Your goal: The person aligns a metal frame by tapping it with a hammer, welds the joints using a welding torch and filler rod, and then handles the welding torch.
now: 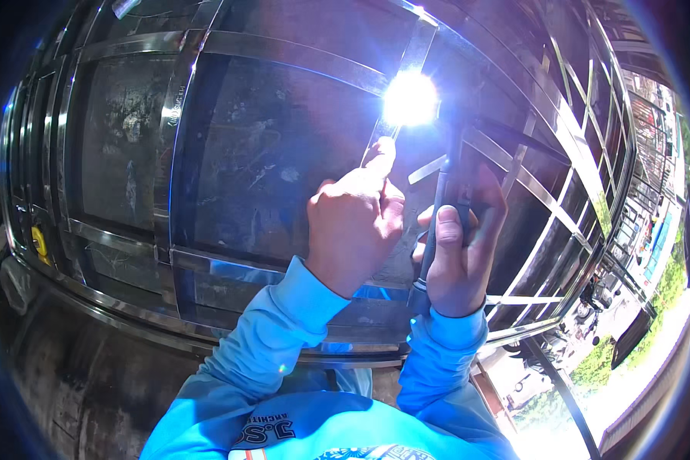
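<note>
Two bare hands are at a silver crossbar [419, 47] of a metal frame [119, 47] over dark panels. The step in hand appears to be welding: an intense white glare [410, 100] covers part of the crossbar. The right hand [458, 264] is closed around the handle of a dark torch [441, 188]; its tip cannot be made out. The left hand [353, 222] has one finger extended just below the glare, the others curled; whether it grips anything, or the fingertip touches the bar, cannot be told.

The next move presumably calls for a steady torch angle and a clear left fingertip (no glove is visible on either hand). The glare hides the joint, which hinders checking. A short bright strip [428, 169] lies between the hands, near the torch. A yellow object [39, 244] sits at the far left; a sunlit yard [629, 307] shows at right.
</note>
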Tool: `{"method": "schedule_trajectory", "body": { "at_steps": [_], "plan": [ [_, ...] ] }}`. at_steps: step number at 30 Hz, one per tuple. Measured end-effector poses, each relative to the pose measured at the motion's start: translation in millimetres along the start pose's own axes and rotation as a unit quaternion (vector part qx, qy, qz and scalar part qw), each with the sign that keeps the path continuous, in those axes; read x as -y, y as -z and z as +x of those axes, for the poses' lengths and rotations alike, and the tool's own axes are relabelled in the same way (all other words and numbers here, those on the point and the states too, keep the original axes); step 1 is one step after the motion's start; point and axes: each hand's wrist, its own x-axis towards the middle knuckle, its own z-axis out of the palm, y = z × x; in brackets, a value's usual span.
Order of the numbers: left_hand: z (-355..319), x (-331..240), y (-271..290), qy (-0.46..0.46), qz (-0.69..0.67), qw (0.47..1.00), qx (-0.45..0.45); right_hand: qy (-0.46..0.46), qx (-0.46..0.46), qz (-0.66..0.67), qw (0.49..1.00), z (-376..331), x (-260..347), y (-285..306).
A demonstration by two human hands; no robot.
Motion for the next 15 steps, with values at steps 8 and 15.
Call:
{"method": "schedule_trajectory", "body": {
  "at_steps": [8, 15],
  "plan": [
    [-2.9, 3.7, -1.7, -0.028, 0.042, 0.999, 0.008, -0.03, 0.0, 0.003, 1.0, -2.1, 1.2, 1.4],
    [-3.1, 1.2, 0.6, -0.023, 0.026, 0.999, 0.007, -0.026, 0.007, -0.004, 1.0, -2.4, -0.2, 2.1]
  ]
}}
